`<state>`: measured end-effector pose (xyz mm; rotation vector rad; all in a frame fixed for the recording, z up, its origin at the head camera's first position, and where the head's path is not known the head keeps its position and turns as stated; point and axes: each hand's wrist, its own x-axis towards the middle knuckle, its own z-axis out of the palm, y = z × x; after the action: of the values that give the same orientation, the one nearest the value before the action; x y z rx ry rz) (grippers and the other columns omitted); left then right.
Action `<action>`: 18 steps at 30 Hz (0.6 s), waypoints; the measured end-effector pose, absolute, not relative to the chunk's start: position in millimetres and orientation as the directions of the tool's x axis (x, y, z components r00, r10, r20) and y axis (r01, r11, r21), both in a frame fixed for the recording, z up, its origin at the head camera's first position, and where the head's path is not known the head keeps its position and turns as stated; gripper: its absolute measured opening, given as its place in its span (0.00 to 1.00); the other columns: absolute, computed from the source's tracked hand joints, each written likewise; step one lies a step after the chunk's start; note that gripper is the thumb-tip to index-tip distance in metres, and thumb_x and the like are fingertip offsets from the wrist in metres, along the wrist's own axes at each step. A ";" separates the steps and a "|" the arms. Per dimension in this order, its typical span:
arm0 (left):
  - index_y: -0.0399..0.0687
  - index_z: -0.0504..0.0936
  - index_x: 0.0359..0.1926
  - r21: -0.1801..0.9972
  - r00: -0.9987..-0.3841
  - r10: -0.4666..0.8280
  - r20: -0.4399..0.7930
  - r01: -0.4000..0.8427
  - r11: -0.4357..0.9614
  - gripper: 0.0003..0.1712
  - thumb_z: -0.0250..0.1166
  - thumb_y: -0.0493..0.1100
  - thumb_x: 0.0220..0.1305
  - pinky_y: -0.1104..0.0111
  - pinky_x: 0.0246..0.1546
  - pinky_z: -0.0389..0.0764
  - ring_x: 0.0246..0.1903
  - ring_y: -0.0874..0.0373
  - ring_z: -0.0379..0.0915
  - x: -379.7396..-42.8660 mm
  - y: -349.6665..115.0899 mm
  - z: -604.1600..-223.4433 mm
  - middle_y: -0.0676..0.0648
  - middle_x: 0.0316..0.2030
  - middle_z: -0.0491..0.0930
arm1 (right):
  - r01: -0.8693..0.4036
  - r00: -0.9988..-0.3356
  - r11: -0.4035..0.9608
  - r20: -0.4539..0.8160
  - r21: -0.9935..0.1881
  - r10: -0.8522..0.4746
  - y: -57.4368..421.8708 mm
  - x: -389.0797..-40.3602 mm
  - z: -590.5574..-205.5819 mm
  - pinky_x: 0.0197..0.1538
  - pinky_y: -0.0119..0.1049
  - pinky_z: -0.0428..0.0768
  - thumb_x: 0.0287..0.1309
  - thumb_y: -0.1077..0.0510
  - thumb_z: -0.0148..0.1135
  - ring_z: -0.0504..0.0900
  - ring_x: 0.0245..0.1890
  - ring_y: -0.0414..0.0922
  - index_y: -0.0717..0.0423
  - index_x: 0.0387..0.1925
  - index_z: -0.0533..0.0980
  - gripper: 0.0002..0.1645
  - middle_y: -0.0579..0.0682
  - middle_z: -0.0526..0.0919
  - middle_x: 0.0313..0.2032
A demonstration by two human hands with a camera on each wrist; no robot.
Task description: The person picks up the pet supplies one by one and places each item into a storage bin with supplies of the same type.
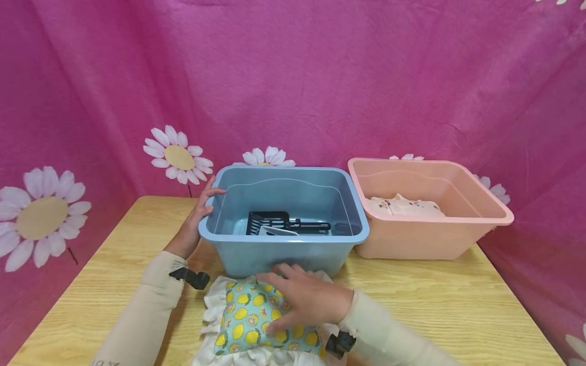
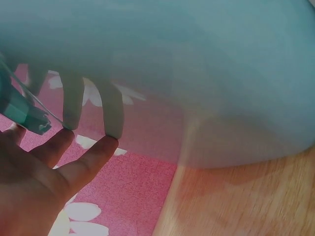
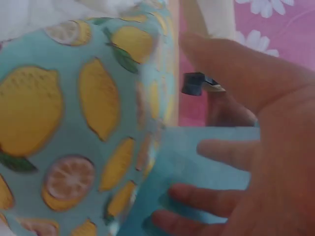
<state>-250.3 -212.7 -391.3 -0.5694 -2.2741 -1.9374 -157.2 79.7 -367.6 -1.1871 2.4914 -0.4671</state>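
Observation:
A blue plastic tub [image 1: 274, 254] stands mid-table, with a black slotted scoop [image 1: 270, 221] and a partly hidden white object [image 1: 274, 231] inside. My left hand [image 1: 194, 223] rests at its left rim. In the left wrist view, straight fingertips [image 2: 112, 142] touch the tub's outer wall [image 2: 206, 88]. In front of the tub lies a small cushion [image 1: 242, 315] with a lemon print and white ruffles. Over its right part is my right hand [image 1: 306, 297], fingers spread. The right wrist view shows the fingers [image 3: 206, 199] apart from the cushion face, with the blue tub behind them.
To the right of the blue tub stands a pink tub [image 1: 412, 239], holding a white patterned cloth item [image 1: 407, 206]. Both stand on a wooden table [image 1: 435, 305]. A pink curtain [image 1: 274, 76] with daisies hangs close behind and at the sides.

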 end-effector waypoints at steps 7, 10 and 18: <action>0.58 0.62 0.67 0.934 -0.926 0.216 0.310 0.339 0.115 0.27 0.45 0.45 0.66 0.33 0.63 0.47 0.73 0.49 0.29 -249.9 -213.6 -390.9 0.60 0.76 0.32 | -0.684 -0.563 0.600 -0.224 -0.414 -0.796 80.2 -152.2 -374.6 0.55 0.43 0.73 0.47 0.32 0.67 0.64 0.58 0.49 0.41 0.75 0.48 0.60 0.54 0.59 0.67; 0.57 0.62 0.67 0.936 -0.926 0.217 0.309 0.337 0.103 0.27 0.45 0.45 0.66 0.34 0.63 0.48 0.73 0.49 0.29 -249.9 -214.0 -391.0 0.64 0.75 0.34 | -0.699 -0.563 0.602 -0.221 -0.386 -0.796 79.4 -150.7 -375.5 0.55 0.41 0.72 0.47 0.32 0.68 0.66 0.54 0.48 0.43 0.75 0.48 0.61 0.55 0.61 0.65; 0.58 0.60 0.68 0.932 -0.921 0.226 0.316 0.346 0.106 0.29 0.48 0.45 0.66 0.35 0.64 0.48 0.73 0.50 0.30 -250.1 -213.9 -390.8 0.62 0.75 0.33 | -0.706 -0.608 0.646 -0.220 -0.290 -0.763 66.8 -149.1 -392.9 0.54 0.37 0.73 0.44 0.36 0.73 0.72 0.49 0.44 0.42 0.71 0.59 0.55 0.51 0.71 0.56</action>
<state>-250.1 -213.9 -390.8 -0.5879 -2.2651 -1.9530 -149.1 66.8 -392.9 -1.1727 2.5445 -0.2490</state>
